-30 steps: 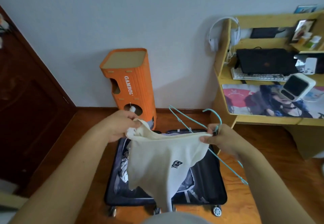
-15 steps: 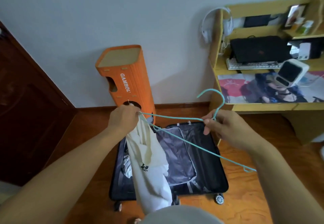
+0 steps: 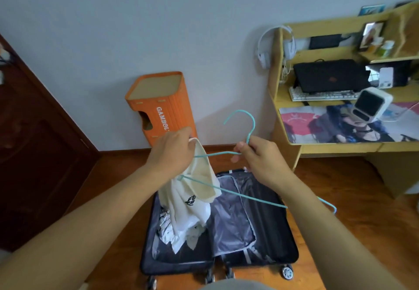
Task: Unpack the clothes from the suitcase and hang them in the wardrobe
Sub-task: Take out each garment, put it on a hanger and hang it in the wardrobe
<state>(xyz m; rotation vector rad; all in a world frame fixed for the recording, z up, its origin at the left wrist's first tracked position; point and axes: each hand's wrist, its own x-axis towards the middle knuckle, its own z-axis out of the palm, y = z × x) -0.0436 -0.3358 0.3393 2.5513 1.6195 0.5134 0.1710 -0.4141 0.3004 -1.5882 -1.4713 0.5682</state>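
One hanger (image 3: 235,152), one shirt (image 3: 192,199), one suitcase (image 3: 260,251), two hands.

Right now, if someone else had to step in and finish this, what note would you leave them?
Left hand grips the cream shirt by its collar end.
Right hand pinches the teal hanger just below its hook.
One hanger arm is poking into the shirt; the shirt is not yet seated on it.
The suitcase lies open on the floor below, with more clothing inside.
Left: finish threading, hang it in the wardrobe, then unpack the rest.
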